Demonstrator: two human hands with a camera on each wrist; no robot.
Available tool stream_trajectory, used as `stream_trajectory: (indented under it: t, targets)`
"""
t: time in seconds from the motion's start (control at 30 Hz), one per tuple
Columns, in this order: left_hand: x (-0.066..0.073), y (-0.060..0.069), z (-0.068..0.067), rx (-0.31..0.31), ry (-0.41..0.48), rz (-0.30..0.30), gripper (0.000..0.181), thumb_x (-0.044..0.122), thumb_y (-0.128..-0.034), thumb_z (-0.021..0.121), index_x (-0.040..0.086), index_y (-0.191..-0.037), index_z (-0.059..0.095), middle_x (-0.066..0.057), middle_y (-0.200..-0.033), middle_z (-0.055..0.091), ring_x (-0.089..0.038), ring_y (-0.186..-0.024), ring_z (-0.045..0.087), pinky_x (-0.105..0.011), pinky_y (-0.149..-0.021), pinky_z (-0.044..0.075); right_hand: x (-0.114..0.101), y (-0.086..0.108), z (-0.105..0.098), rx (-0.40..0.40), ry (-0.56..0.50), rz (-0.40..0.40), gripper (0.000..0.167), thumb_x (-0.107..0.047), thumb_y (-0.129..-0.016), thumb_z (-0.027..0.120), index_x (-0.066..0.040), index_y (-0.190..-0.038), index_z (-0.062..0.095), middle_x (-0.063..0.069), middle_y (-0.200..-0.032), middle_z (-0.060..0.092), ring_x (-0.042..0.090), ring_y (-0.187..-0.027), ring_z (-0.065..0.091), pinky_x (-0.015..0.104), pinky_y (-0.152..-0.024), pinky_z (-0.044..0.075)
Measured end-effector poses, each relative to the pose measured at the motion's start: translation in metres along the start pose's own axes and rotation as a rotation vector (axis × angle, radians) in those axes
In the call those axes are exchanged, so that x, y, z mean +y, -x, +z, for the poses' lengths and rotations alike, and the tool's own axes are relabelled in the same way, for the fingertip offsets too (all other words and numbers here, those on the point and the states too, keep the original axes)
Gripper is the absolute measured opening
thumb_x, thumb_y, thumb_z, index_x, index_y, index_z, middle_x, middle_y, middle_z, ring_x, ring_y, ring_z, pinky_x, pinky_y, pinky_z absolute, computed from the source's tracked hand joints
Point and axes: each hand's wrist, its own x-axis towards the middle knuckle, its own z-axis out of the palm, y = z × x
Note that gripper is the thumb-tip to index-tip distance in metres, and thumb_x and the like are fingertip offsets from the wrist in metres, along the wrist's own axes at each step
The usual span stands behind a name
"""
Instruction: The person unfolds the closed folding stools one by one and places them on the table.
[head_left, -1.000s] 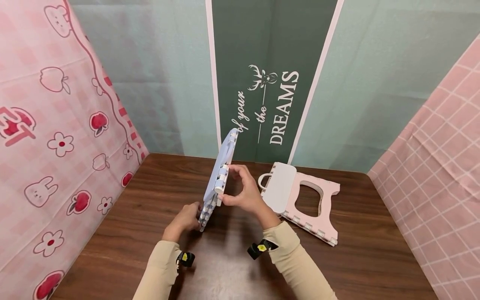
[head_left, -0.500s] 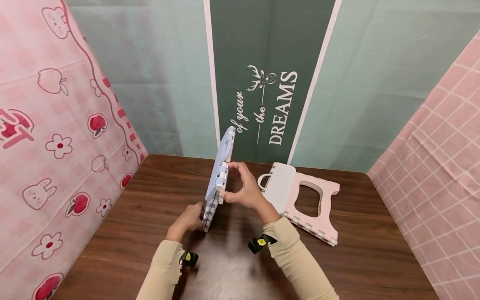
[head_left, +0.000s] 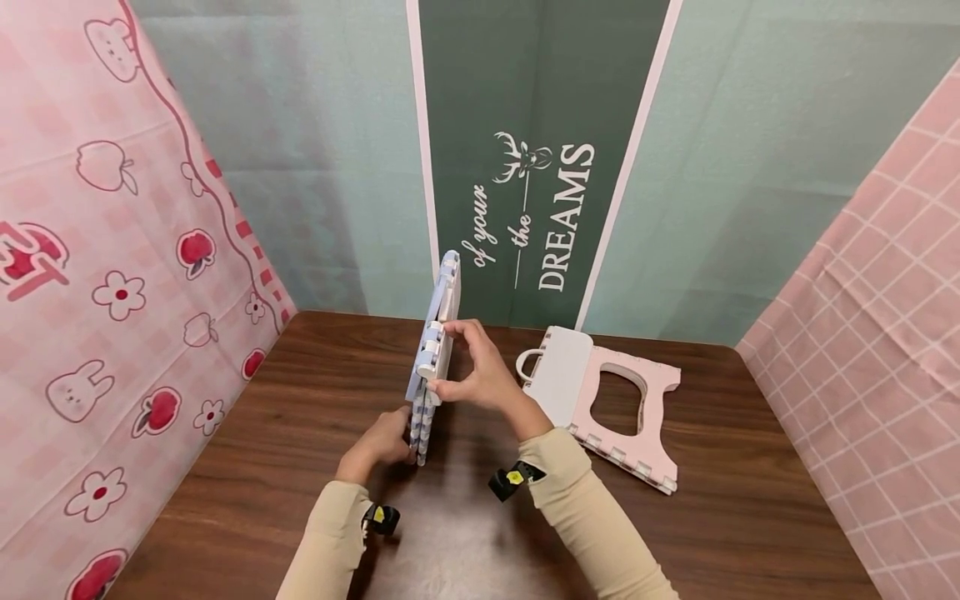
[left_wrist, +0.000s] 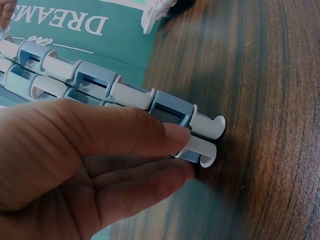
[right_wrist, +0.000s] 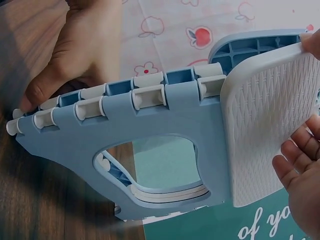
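A blue and white folding stool (head_left: 429,346), folded flat, stands on edge between my hands, its far end tilted up. In the right wrist view its blue legs (right_wrist: 150,120) and white textured top panel (right_wrist: 265,120) show. My left hand (head_left: 381,440) grips the near end of the legs; in the left wrist view the thumb (left_wrist: 150,132) lies on the hinge knuckles. My right hand (head_left: 486,377) holds the top section, thumb at its near edge and fingers against the white panel. Part of the left fingers is hidden behind the stool.
A pink and white folding stool (head_left: 585,392), with a carry loop (head_left: 527,362), lies folded flat right of my right arm. The brown wooden table (head_left: 247,500) ends at a green printed cloth (head_left: 540,50). Pink cloths hang on both sides.
The blue stool has turned, so its white side now shows more and its far end sits slightly further left. My left hand has shifted right; my right hand has moved slightly left.
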Motion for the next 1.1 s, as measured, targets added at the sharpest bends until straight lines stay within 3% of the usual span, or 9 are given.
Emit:
stream_trajectory:
  t: [0.27, 0.4, 1.1]
  targets:
    - [-0.0004, -0.0004, -0.0014, -0.035, -0.013, -0.013, 0.047, -0.004, -0.0519, 0.077, 0.002, -0.094, 0.057, -0.002, -0.073, 0.056, -0.019, -0.067, 0.051, -0.034, -0.063, 0.046, -0.0015, -0.0019, 0.0009, -0.004, 0.010, -0.020, 0.073, -0.015, -0.057, 0.083, 0.004, -0.119, 0.049, 0.019, -0.110, 0.049, 0.037, -0.097, 0.050, 0.032, -0.083, 0.041]
    - [-0.0001, 0.0002, -0.0029, -0.051, 0.001, -0.040, 0.046, -0.005, -0.0542, 0.077, 0.002, -0.095, 0.057, -0.002, -0.074, 0.056, -0.019, -0.067, 0.051, -0.034, -0.064, 0.046, -0.0023, -0.0030, 0.0016, -0.004, 0.025, -0.012, 0.073, -0.015, -0.057, 0.085, 0.002, -0.119, 0.051, 0.016, -0.112, 0.050, 0.033, -0.100, 0.051, 0.031, -0.086, 0.042]
    - [-0.0084, -0.0004, -0.0005, -0.023, -0.008, -0.020, 0.044, -0.001, -0.0486, 0.081, 0.005, -0.087, 0.060, 0.001, -0.069, 0.057, -0.016, -0.064, 0.052, -0.033, -0.063, 0.046, -0.0026, -0.0052, 0.0067, -0.048, 0.064, 0.011, 0.076, -0.017, -0.058, 0.084, 0.001, -0.123, 0.049, 0.011, -0.117, 0.048, 0.022, -0.104, 0.048, 0.030, -0.089, 0.041]
